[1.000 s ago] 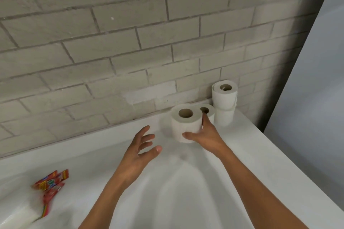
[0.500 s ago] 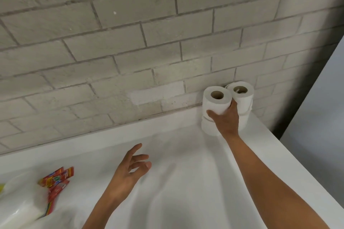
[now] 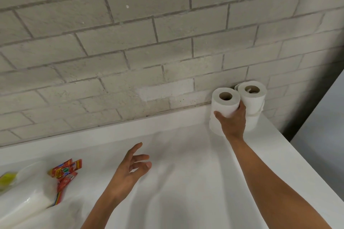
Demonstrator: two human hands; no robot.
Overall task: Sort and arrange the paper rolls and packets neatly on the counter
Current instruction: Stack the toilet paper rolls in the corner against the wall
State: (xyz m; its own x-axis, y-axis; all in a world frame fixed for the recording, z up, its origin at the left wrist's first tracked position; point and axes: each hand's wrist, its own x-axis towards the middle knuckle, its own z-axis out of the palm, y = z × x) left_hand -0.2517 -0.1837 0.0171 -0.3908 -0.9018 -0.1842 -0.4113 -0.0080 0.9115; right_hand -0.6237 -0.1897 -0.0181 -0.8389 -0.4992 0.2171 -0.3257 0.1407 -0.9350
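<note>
My right hand (image 3: pixel 232 121) grips a white paper roll (image 3: pixel 225 101) that stands upright on top of another roll (image 3: pixel 214 126) in the far right corner of the white counter (image 3: pixel 186 173). Touching it on the right is a second stack of rolls (image 3: pixel 251 96) against the brick wall. My left hand (image 3: pixel 130 171) hovers over the counter's middle with relaxed fingers and holds nothing. Red packets (image 3: pixel 65 171) lie at the left beside a clear plastic pack of white paper (image 3: pixel 24 197).
The grey brick wall (image 3: pixel 130 52) runs along the counter's back edge. The counter's right edge (image 3: pixel 301 163) drops off to a grey floor. A yellow-green item (image 3: pixel 6 179) shows at the far left edge.
My right hand lifted the roll from the counter and carried it right, onto the other roll beside the stack. My left hand stayed near the counter's middle.
</note>
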